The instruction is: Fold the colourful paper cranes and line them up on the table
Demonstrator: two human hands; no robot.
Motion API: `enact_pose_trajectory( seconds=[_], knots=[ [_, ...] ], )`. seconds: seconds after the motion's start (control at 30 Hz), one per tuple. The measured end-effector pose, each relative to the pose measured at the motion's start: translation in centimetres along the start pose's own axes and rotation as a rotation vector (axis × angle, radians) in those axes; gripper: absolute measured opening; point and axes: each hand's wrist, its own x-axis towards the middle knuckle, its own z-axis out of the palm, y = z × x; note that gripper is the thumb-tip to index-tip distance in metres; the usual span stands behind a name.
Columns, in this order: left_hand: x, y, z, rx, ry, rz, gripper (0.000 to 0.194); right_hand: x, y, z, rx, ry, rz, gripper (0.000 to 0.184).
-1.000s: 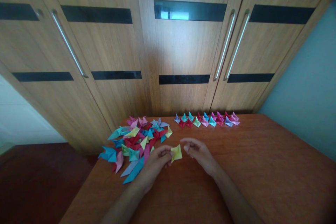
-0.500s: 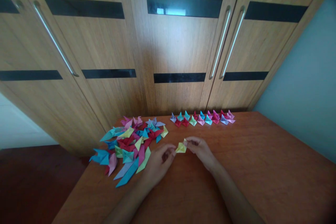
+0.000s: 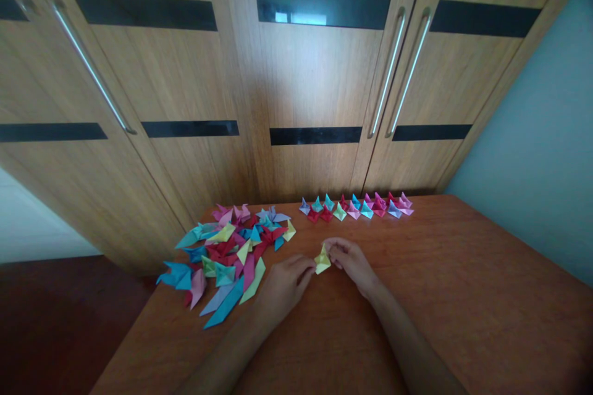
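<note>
A small yellow folded-paper piece [image 3: 323,261] is held between my two hands, over the middle of the brown table. My left hand [image 3: 291,278] pinches its lower left corner between thumb and fingers. At its right side, the closed fingertips of my right hand [image 3: 351,262] grip the paper near the upper point. The piece stands tilted, with a peak at the top and a creased body. Left of my left hand spreads a heap of coloured origami pieces [image 3: 225,253], some like cranes and some long flat strips.
Along the table's back edge stand two uneven rows of small pointed origami pieces [image 3: 353,211] in red, blue, pink, green and purple. Behind the brown table [image 3: 440,284] rises a wooden wardrobe [image 3: 315,86] with metal handles. A pale wall [image 3: 546,136] stands at the right.
The yellow paper piece has turned more upright between my hands. My left hand has moved slightly right. The heap and the rows look the same.
</note>
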Motion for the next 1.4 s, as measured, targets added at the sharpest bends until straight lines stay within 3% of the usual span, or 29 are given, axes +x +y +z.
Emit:
enact_pose_trajectory(
  seconds=[0.17,0.37,0.5,0.9,1.4],
  knots=[
    [2.3,-0.7,-0.7,0.168,0.065,-0.136,0.019,0.5,0.7,-0.3,-0.025,0.102,0.011,0.032],
    [6.4,-1.1,-1.9,0.418,0.017,-0.343,0.022,0.7,1.0,-0.8,0.005,0.187,-0.007,0.038],
    [7.2,-1.2,-1.5,0.452,-0.005,-0.363,0.026,0.7,0.9,-0.8,0.007,0.173,0.003,0.035],
    [6.5,-1.1,0.0,0.463,-0.154,-0.329,0.024,0.9,1.0,-0.6,0.001,0.154,0.012,0.032],
    [7.7,-2.0,0.4,0.530,-0.165,-0.328,0.027,0.8,1.1,-0.6,-0.020,0.128,0.013,0.023]
  ],
)
